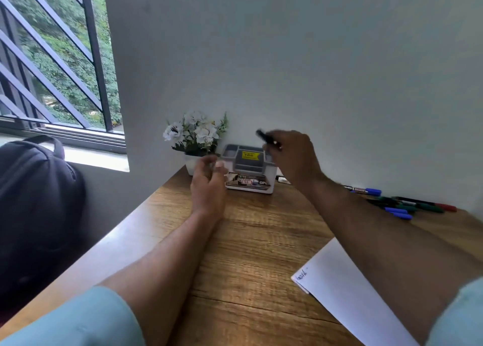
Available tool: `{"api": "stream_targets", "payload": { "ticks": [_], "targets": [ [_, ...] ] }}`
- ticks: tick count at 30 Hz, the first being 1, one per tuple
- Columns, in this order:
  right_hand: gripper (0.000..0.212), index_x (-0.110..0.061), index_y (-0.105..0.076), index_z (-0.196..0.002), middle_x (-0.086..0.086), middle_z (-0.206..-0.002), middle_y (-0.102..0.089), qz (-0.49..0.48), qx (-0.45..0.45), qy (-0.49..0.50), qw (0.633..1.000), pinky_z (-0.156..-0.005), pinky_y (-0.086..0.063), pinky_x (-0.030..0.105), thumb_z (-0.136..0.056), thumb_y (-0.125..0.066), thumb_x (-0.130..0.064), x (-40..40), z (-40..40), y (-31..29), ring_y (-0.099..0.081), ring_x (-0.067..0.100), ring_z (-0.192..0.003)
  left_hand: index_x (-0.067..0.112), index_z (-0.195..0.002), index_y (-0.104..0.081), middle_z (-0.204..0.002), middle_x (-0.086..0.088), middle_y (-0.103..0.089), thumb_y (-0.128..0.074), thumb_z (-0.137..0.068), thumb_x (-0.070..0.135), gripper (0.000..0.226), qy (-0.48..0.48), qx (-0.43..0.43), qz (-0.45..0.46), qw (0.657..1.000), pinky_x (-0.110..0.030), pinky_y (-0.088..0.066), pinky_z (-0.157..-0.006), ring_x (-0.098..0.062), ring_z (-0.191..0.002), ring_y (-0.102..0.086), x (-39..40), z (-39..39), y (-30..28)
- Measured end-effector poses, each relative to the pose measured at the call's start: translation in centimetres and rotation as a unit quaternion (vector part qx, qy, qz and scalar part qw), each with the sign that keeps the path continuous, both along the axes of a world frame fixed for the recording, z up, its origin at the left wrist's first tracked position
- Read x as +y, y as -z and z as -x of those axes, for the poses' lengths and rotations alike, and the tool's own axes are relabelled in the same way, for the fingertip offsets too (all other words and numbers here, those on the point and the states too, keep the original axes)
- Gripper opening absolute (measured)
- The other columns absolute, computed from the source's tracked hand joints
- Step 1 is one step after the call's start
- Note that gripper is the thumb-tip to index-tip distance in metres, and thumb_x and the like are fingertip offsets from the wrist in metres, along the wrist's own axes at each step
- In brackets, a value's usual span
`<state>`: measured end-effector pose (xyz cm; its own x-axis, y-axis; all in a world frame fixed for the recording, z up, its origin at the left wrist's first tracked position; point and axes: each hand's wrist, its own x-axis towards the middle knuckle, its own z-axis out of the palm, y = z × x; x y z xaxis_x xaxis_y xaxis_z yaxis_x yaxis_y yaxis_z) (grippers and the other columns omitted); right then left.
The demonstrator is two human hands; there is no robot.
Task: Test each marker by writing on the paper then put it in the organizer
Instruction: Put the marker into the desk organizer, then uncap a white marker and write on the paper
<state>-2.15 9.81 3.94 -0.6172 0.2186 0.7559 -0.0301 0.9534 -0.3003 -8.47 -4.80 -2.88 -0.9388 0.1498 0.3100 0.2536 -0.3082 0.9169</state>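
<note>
Grey and white plastic, the organizer [250,168] stands at the far edge of the wooden desk [251,241] against the wall, and I place everything by it. Just to its left sits a pot of white flowers [196,133]. The left hand [209,178] hovers at the organizer's left side, fingers loosely spread and holding nothing. Above the organizer's right rim, the right hand [292,157] pinches a black marker [268,138], blurred and tilted over the compartments. This looks like the put-away step: the next move calls for tipping the marker upright and lowering it into a compartment. Right of the organizer, more markers [402,204] lie loose on the desk. Nearer and to the right lies the paper [347,290], a short scribble at its corner.
</note>
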Motion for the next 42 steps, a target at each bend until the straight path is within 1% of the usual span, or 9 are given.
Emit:
{"api": "stream_targets", "payload": {
  "ticks": [5, 9, 15, 20, 23, 28, 31, 37, 42],
  "targets": [
    [0.014, -0.011, -0.067, -0.083, 0.005, -0.086, -0.07, 0.239, 0.008, -0.099, 0.966, -0.082, -0.057, 0.04, -0.076, -0.075, -0.003, -1.3, 4.6, -2.0, -0.068, 0.021, -0.084, 0.015, -0.131, -0.056, -0.125, -0.002, -0.063, -0.046, -0.088, -0.006, 0.049, 0.008, -0.033, 0.15, 0.988, -0.029, -0.042, -0.103, -0.014, -0.112, -0.057, 0.5, 1.7, 0.6],
    [0.023, -0.006, -0.067, -0.089, 0.013, -0.093, -0.07, 0.257, -0.038, -0.06, 0.964, -0.083, -0.056, 0.038, -0.071, -0.081, -0.006, -1.7, 7.6, -0.7, -0.068, 0.023, -0.085, 0.016, -0.136, -0.053, -0.126, 0.002, -0.062, -0.041, -0.087, -0.008, 0.055, -0.008, -0.029, 0.179, 0.983, -0.019, -0.039, -0.094, -0.01, -0.105, -0.055, 0.6, 1.6, 0.5],
    [0.068, -0.009, -0.054, -0.12, 0.014, -0.116, -0.058, 0.343, -0.058, -0.021, 0.937, -0.075, -0.059, 0.047, -0.062, -0.089, -0.011, -1.5, 9.6, 0.7, -0.067, 0.03, -0.09, 0.015, -0.133, -0.055, -0.122, -0.002, -0.064, -0.043, -0.089, -0.006, 0.051, -0.022, 0.001, 0.196, 0.98, -0.016, -0.034, -0.09, -0.006, -0.098, -0.051, 0.6, 1.3, 0.5],
    [0.051, -0.004, -0.058, -0.109, 0.013, -0.097, -0.062, 0.37, -0.043, -0.039, 0.927, -0.056, -0.06, 0.032, -0.066, -0.086, -0.004, -1.6, 8.3, -0.7, -0.069, 0.027, -0.068, 0.014, -0.131, -0.057, -0.118, -0.001, -0.065, -0.044, -0.09, -0.005, 0.047, -0.017, 0.003, 0.196, 0.98, -0.016, -0.035, -0.09, -0.006, -0.097, -0.052, 0.5, 1.1, 0.5],
    [0.027, 0.001, -0.065, -0.089, 0.021, -0.095, -0.066, 0.336, -0.041, -0.031, 0.94, -0.047, -0.053, 0.021, -0.068, -0.083, -0.001, -0.8, 6.4, -0.9, -0.067, 0.023, -0.062, 0.014, -0.132, -0.056, -0.109, 0.006, -0.061, -0.045, -0.091, -0.004, 0.046, -0.015, 0.009, 0.204, 0.979, -0.015, -0.034, -0.09, -0.008, -0.1, -0.055, 0.4, 0.9, 0.3],
    [0.01, 0.002, -0.069, -0.078, 0.018, -0.074, -0.067, 0.285, -0.066, -0.002, 0.956, -0.062, -0.061, 0.036, -0.072, -0.074, 0.008, 2.0, 0.7, -0.3, -0.066, 0.027, -0.065, 0.011, -0.131, -0.055, -0.126, -0.008, -0.057, -0.048, -0.084, -0.01, 0.052, -0.056, 0.079, 0.244, 0.965, -0.018, -0.041, -0.097, -0.015, -0.109, -0.053, 0.4, 0.1, -0.1],
    [0.011, -0.002, -0.072, -0.083, 0.017, -0.084, -0.07, 0.213, -0.136, 0.042, 0.967, -0.058, -0.057, 0.025, -0.074, -0.074, 0.003, 4.9, -2.7, 0.8, -0.065, 0.021, -0.067, 0.012, -0.122, -0.061, -0.12, -0.005, -0.059, -0.052, -0.083, -0.009, 0.045, -0.016, 0.174, 0.276, 0.945, -0.028, -0.045, -0.099, -0.016, -0.111, -0.054, 1.6, -2.1, -0.5],
    [0.031, -0.01, -0.07, -0.109, 0.012, -0.116, -0.066, 0.031, -0.271, 0.14, 0.952, -0.091, -0.048, 0.032, -0.08, -0.062, -0.001, 9.6, -5.0, 4.1, -0.06, 0.027, -0.108, 0.018, -0.126, -0.061, -0.125, 0.005, -0.06, -0.05, -0.086, -0.004, 0.047, 0.212, 0.205, 0.359, 0.886, -0.005, -0.034, -0.088, -0.005, -0.117, -0.052, 4.4, -6.2, 0.4],
    [0.047, -0.02, -0.061, -0.12, 0.008, -0.123, -0.061, -0.059, -0.404, 0.166, 0.898, -0.089, -0.048, 0.037, -0.074, -0.07, -0.013, 10.9, -4.0, 5.3, -0.057, 0.028, -0.11, 0.019, -0.118, -0.066, -0.118, 0.004, -0.066, -0.054, -0.088, 0.004, 0.036, 0.171, 0.156, 0.384, 0.894, -0.013, -0.035, -0.091, -0.007, -0.109, -0.057, 5.1, -4.6, 1.2]
  ]
}}
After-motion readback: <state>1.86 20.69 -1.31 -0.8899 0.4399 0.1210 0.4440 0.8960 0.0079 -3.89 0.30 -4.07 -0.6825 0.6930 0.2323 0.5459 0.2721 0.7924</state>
